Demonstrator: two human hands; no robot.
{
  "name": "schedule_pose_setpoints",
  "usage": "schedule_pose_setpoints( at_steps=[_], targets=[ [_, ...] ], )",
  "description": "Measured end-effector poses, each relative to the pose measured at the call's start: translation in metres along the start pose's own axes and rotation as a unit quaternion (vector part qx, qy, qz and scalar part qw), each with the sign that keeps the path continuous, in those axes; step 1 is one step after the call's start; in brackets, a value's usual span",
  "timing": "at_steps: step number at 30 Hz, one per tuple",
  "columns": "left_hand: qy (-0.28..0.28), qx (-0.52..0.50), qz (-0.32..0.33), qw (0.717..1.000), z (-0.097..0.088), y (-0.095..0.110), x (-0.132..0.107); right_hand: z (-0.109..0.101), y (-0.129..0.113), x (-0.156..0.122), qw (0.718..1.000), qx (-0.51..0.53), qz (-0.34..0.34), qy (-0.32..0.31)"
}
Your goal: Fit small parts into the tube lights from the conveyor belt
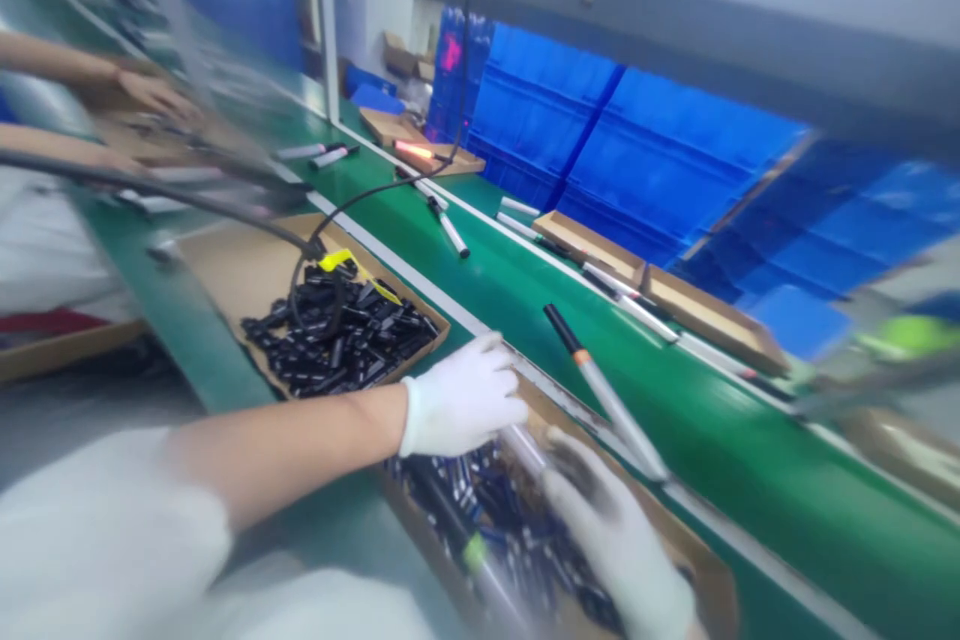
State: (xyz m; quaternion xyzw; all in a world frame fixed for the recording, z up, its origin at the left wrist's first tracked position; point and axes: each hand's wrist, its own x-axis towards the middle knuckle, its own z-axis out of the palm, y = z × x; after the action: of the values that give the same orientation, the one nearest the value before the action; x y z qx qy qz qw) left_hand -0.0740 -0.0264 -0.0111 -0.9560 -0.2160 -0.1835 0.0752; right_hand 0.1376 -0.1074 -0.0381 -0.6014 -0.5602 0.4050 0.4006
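Observation:
My left hand [466,398], in a white glove, has its fingers curled round the upper end of a silvery tube [523,447]. The lower end of this tube lies in my right hand [611,520], also gloved, with a dark smudge near the thumb. Both hands are above a cardboard box [712,575] of small dark parts [495,500], many with blue on them. A blurred black and silvery tube with a green band [476,552] slants across the box. Beyond my right hand, a silvery tube with a black end and orange ring [600,380] lies at the belt's near edge.
A second box holds black parts [337,330], with a yellow tag [337,260] and a dark cable [375,188] above. Several tubes lie along the green belt [510,295]. Blue crates [600,140] stand behind. At left are another person's hands [161,98].

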Motion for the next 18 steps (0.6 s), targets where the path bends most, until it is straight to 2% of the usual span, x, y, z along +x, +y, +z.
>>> schedule_pose_setpoints(
  at_steps=[1,2,3,5,6,7,9,11,15,18],
  targets=[
    [0.044,0.005,-0.007,0.999,0.000,0.002,0.004,0.003,-0.004,-0.001,0.999,-0.032,0.001,-0.029],
    [0.094,0.005,-0.022,0.995,0.001,0.005,0.008,0.004,-0.007,-0.002,0.998,-0.047,0.001,-0.032],
    [0.144,-0.003,-0.042,0.989,0.003,0.008,0.010,0.001,-0.010,-0.004,0.999,-0.043,0.005,-0.005],
    [0.222,-0.038,-0.079,0.971,0.011,0.014,0.010,-0.010,-0.012,-0.008,0.992,0.004,0.017,0.123],
    [0.239,-0.061,-0.091,0.965,0.015,0.016,0.008,-0.018,-0.011,-0.009,0.981,0.019,0.016,0.192],
    [0.240,-0.084,-0.098,0.962,0.020,0.017,0.005,-0.025,-0.010,-0.011,0.969,0.026,0.006,0.247],
    [0.220,-0.119,-0.110,0.962,0.027,0.019,-0.002,-0.039,-0.005,-0.014,0.954,0.024,-0.019,0.298],
    [0.190,-0.133,-0.126,0.965,0.031,0.019,-0.010,-0.047,0.000,-0.015,0.953,-0.002,-0.013,0.302],
    [0.140,-0.140,-0.162,0.967,0.032,0.016,-0.021,-0.052,0.003,-0.023,0.947,-0.082,0.051,0.306],
    [0.113,-0.157,-0.189,0.963,0.031,0.013,-0.024,-0.049,0.009,-0.038,0.947,-0.120,0.020,0.297]
  ],
)
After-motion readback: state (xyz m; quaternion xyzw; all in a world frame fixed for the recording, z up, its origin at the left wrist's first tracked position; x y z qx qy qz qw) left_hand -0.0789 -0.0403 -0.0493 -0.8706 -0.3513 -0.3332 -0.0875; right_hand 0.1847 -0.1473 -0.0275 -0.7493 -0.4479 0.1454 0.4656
